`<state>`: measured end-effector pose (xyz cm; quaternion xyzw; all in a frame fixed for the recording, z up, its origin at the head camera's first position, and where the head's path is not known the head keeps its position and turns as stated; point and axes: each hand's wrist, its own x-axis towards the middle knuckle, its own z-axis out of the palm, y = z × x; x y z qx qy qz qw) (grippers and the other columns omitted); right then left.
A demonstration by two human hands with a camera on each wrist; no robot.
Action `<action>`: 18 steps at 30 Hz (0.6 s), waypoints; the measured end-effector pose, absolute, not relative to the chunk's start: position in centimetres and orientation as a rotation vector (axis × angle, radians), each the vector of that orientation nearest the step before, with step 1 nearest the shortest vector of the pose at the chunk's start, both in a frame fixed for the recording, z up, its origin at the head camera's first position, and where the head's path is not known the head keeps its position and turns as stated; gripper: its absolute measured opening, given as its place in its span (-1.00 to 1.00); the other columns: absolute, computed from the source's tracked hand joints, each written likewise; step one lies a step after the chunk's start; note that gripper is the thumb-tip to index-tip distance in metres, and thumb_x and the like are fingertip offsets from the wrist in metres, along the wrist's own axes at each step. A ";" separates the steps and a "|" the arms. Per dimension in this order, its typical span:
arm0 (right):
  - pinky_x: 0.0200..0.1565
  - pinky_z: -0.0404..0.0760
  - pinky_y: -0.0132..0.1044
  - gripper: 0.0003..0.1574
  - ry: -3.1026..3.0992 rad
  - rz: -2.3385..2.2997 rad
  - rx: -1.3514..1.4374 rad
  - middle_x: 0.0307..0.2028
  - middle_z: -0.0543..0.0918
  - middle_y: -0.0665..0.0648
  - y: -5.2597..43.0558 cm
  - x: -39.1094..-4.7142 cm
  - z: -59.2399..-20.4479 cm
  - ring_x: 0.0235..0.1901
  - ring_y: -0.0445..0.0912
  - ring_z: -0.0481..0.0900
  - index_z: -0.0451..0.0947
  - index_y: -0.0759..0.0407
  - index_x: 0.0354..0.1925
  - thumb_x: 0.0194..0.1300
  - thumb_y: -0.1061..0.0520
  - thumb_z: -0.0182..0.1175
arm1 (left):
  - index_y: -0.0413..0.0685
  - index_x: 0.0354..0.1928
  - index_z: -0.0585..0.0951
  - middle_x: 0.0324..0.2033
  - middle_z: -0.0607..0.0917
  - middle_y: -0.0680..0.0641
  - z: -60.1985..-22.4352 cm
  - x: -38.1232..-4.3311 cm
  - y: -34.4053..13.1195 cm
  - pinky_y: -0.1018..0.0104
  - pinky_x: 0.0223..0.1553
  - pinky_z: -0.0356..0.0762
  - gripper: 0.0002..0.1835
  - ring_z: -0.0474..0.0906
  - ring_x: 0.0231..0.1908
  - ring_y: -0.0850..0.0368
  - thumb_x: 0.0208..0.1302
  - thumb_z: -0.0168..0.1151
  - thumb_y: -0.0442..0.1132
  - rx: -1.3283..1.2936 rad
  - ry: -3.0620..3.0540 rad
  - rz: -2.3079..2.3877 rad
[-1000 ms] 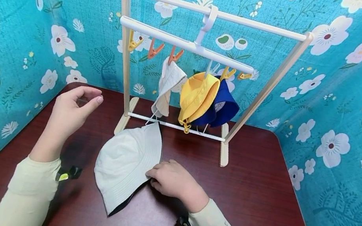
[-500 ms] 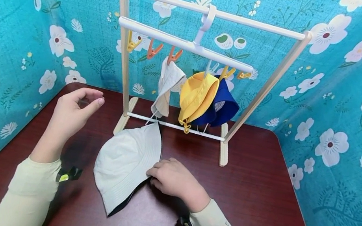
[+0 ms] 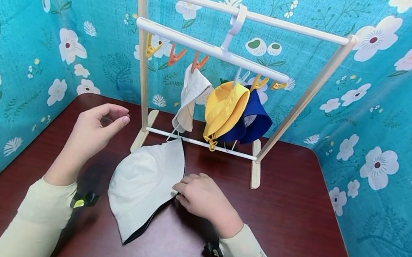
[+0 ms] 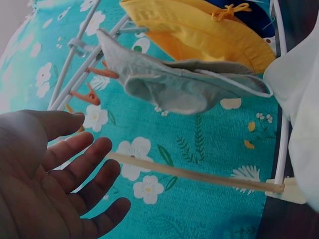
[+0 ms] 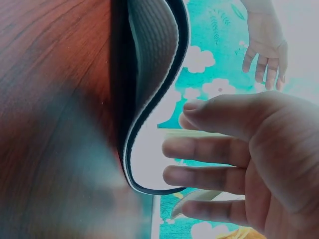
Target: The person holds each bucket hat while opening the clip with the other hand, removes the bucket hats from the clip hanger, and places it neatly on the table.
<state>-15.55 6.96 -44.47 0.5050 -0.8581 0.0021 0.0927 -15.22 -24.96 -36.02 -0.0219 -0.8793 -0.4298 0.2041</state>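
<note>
One change: my left hand (image 3: 91, 132), loosely spread, has drifted nearer the white hat (image 3: 141, 181), unlifted beside my relaxed right hand (image 3: 202, 197).

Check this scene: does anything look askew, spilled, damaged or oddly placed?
The long white hanger bar slopes more steeply than the pale, round top rail, its right end lower in the head view; tilted or swivelled, I can't tell. The off-white fabric bucket hat by the right hand shows no obvious damage, and no spill shows.
</note>
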 end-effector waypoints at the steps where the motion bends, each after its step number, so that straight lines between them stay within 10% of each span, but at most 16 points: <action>1: -0.18 0.57 -0.22 -0.88 -2.546 0.010 1.485 -0.29 0.71 -0.13 7.1 -15.6 -44.4 -0.23 -0.13 0.67 0.72 -0.11 -0.17 0.31 0.02 0.34 | 0.06 0.12 0.70 -0.10 0.75 -0.03 -36.0 -15.3 -24.7 0.60 -0.18 0.48 -0.62 0.58 -0.13 0.15 0.41 0.30 0.08 -0.074 -2.456 -1.201; 18: -0.12 0.62 -0.20 -0.73 -2.497 0.065 1.380 -0.22 0.73 -0.13 7.5 -15.8 -44.1 -0.19 -0.15 0.67 0.72 -0.13 -0.01 0.31 -0.02 0.35 | 0.03 0.11 0.70 -0.11 0.77 -0.02 -34.5 -16.6 -22.5 0.33 -0.14 0.56 -0.64 0.63 -0.13 0.09 0.40 0.34 0.03 -0.183 -2.493 -1.150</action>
